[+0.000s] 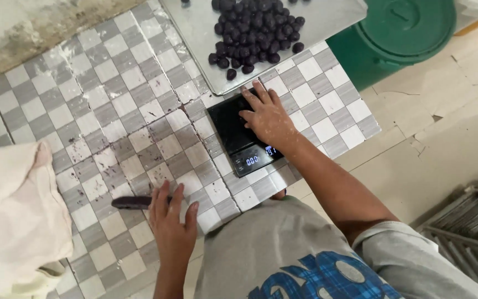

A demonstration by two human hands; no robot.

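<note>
A person stands at a checkered tile table (112,99), the right hand (268,117) spread open and flat on the black platform of a small digital kitchen scale (242,135), palm down, fingers pointing toward the tray beyond it. The hand grips nothing; it looks to be pressing or wiping the weighing surface, and the scale's lit display shows at the edge nearest the person. Just beyond the scale, touching or nearly touching its far edge, a metal tray (327,19) holds a heap of small dark balls (253,30), within easy reach of the scale. Well to the left of the scale, the left hand (171,221) rests open on the table edge, apparently as a brace, its fingertips beside a dark flat tool (131,202). A green bin (402,33) stands on the floor to the right of the tray.
</note>
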